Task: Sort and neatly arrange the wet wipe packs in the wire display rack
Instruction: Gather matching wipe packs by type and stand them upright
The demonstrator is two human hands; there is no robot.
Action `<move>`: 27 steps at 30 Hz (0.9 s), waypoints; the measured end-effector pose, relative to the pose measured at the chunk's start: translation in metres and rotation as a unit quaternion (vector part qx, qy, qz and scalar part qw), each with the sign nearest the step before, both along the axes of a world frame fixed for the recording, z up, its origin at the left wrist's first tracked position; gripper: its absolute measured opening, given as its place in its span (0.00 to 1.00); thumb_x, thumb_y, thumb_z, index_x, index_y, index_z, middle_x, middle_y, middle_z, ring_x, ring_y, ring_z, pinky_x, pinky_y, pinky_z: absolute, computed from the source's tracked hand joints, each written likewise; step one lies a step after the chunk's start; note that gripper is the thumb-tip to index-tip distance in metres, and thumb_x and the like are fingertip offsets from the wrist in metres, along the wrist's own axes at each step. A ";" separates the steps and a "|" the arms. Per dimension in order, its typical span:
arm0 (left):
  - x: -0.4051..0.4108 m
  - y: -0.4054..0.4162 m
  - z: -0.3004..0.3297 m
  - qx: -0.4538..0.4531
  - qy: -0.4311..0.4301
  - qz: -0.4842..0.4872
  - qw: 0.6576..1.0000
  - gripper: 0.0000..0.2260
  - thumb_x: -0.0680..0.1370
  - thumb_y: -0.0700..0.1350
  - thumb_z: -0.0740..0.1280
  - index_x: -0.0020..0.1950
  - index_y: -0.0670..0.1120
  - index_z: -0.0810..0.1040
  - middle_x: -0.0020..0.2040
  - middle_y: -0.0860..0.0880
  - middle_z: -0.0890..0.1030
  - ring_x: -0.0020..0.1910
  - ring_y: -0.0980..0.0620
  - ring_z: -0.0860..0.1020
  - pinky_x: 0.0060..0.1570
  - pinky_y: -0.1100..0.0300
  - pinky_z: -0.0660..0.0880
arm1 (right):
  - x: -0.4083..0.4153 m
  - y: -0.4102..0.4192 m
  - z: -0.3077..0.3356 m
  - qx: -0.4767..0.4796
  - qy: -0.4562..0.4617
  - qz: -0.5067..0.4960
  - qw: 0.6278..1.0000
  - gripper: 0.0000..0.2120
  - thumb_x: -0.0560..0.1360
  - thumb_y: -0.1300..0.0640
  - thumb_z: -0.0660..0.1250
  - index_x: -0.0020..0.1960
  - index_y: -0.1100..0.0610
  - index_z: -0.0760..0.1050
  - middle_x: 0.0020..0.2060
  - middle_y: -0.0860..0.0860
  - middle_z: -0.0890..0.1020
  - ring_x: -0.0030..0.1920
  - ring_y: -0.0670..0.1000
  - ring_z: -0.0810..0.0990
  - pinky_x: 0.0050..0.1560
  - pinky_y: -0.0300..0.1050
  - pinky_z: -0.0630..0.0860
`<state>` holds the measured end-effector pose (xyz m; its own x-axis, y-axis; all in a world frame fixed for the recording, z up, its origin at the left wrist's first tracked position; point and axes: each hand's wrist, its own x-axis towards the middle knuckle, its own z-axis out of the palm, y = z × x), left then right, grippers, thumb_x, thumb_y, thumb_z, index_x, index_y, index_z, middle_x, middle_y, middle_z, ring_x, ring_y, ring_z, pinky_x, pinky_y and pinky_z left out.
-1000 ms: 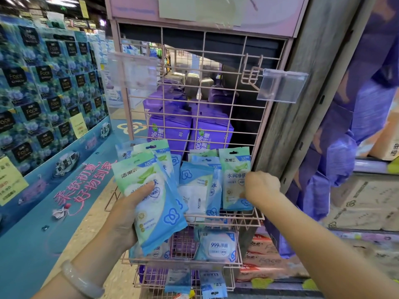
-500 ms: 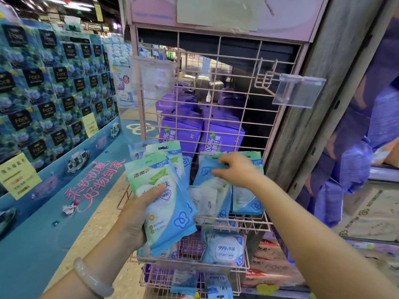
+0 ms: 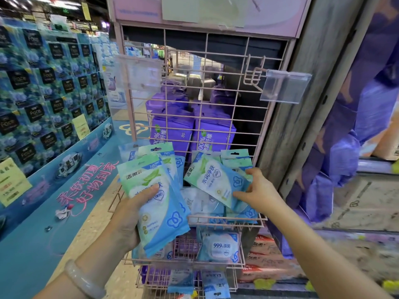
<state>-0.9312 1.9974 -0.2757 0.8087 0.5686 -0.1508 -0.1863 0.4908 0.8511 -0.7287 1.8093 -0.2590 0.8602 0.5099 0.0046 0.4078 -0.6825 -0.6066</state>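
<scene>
Fingertips (image 3: 238,194) of the right hand (image 3: 260,194) pinch the lower corner of a tilted green wet wipe pack (image 3: 216,180) over the pink wire rack (image 3: 226,221), while the left hand (image 3: 127,219) grips a stack of packs (image 3: 155,203); these soft pouches look light and slippery, so edges probably hold best.

I see the left hand (image 3: 129,214) gripping a stack of green-blue wipe packs (image 3: 154,203), thumb across the front. The right hand (image 3: 258,194) pinches one tilted pack (image 3: 216,180) by its lower corner above the pink wire rack (image 3: 224,117). A 999 pack (image 3: 219,247) sits in the basket below.
</scene>
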 end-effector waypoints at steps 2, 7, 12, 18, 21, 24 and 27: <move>0.000 0.000 0.000 0.000 -0.001 0.003 1.000 0.11 0.64 0.45 0.70 0.45 0.46 0.82 0.37 0.47 0.86 0.32 0.48 0.84 0.28 0.57 0.79 | -0.002 0.003 0.006 -0.094 -0.046 0.021 0.994 0.33 0.65 0.45 0.73 0.64 0.55 0.65 0.53 0.56 0.76 0.55 0.58 0.76 0.48 0.45 0.71; 0.000 -0.001 -0.001 -0.010 0.000 0.006 1.000 0.10 0.64 0.45 0.70 0.43 0.46 0.82 0.37 0.46 0.86 0.32 0.47 0.84 0.28 0.56 0.79 | -0.009 0.020 0.012 -0.092 -0.139 0.069 0.984 0.29 0.65 0.41 0.72 0.58 0.56 0.72 0.55 0.55 0.75 0.57 0.58 0.73 0.55 0.48 0.72; 0.000 -0.001 -0.002 -0.009 0.005 0.007 1.000 0.09 0.63 0.45 0.71 0.42 0.47 0.83 0.38 0.45 0.86 0.32 0.46 0.84 0.28 0.55 0.79 | -0.005 0.023 0.007 0.033 -0.075 0.060 0.995 0.15 0.69 0.52 0.72 0.40 0.55 0.66 0.34 0.48 0.71 0.39 0.53 0.71 0.33 0.42 0.65; 0.002 -0.003 0.000 -0.011 -0.003 0.004 1.000 0.08 0.63 0.45 0.71 0.40 0.47 0.84 0.37 0.46 0.86 0.32 0.47 0.84 0.27 0.57 0.79 | 0.013 -0.011 -0.012 0.142 -0.090 -0.010 0.986 0.17 0.71 0.56 0.70 0.31 0.56 0.63 0.27 0.50 0.68 0.31 0.51 0.66 0.28 0.34 0.62; 0.004 -0.005 0.001 -0.009 -0.003 -0.003 1.000 0.11 0.63 0.44 0.70 0.44 0.46 0.82 0.37 0.46 0.86 0.32 0.48 0.84 0.28 0.58 0.78 | 0.020 -0.023 -0.025 0.070 -0.077 -0.050 0.993 0.18 0.71 0.54 0.70 0.31 0.56 0.64 0.27 0.49 0.69 0.33 0.54 0.69 0.27 0.35 0.61; 0.005 -0.006 0.000 -0.008 0.005 -0.008 1.000 0.13 0.63 0.45 0.70 0.46 0.45 0.82 0.38 0.46 0.86 0.33 0.47 0.84 0.29 0.57 0.79 | 0.032 -0.022 -0.015 0.031 -0.038 -0.059 0.997 0.17 0.65 0.51 0.75 0.38 0.55 0.67 0.34 0.47 0.74 0.39 0.53 0.75 0.28 0.38 0.63; 0.005 -0.006 0.001 -0.003 0.005 -0.013 1.000 0.13 0.63 0.45 0.70 0.47 0.46 0.82 0.38 0.46 0.86 0.33 0.47 0.84 0.29 0.56 0.79 | 0.036 -0.007 -0.002 0.094 0.058 -0.040 0.993 0.37 0.58 0.52 0.80 0.61 0.58 0.65 0.49 0.50 0.78 0.48 0.52 0.78 0.39 0.42 0.74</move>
<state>-0.9257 1.9910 -0.2747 0.8211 0.5469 -0.1634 -0.1647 0.5011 0.8496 -0.6925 1.8027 -0.2607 0.8982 0.4396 -0.0079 0.2770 -0.5798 -0.7662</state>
